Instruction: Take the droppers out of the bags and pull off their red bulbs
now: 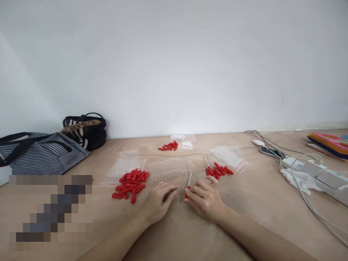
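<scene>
My right hand (205,197) pinches a dropper by its red rubber bulb (187,192), and the clear glass tube (189,178) points up and away from me. Left of it, my left hand (160,198) rests by the table with curled fingers, thumb and forefinger slightly apart and nothing visible between them. Just beyond both hands lies a row of clear pipette tubes (168,170). Loose red bulbs (132,181) are heaped beside my left hand. Past my right hand lie several droppers with red bulbs (217,169) on their tubes.
Clear zip bags lie at left (126,163) and right (230,156). Farther back are small red bulbs (170,145) and short tubes (187,145). Bags (49,152) stand at left; a power strip (320,174) with cables and colourful flat items (330,143) lie right.
</scene>
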